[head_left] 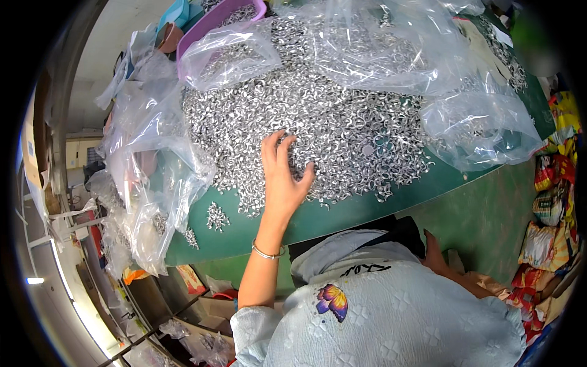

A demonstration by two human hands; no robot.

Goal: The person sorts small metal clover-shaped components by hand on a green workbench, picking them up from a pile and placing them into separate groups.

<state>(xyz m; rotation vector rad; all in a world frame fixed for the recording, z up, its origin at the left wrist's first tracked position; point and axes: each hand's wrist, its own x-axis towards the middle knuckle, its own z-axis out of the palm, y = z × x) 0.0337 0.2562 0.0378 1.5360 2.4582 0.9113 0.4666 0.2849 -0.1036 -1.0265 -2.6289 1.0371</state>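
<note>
Green table bore loose metal bits under and beyond the left hand, its thumb and fingers apart; what the right hand held could not be told. Each looked light, stiff and slick, best pinched mid-curve.

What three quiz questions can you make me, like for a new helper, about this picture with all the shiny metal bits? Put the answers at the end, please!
1. What is at the heap of small, curved, silvery metal pieces?
A) a black rubber glove
B) a bare left hand
C) a long wooden spoon

2. True or false: a thin, round, silvery bangle circles that hand's wrist.

3. Fill in: the purple plastic tub is in the picture's upper ____ part.

Key: 1. B; 2. True; 3. left
</note>
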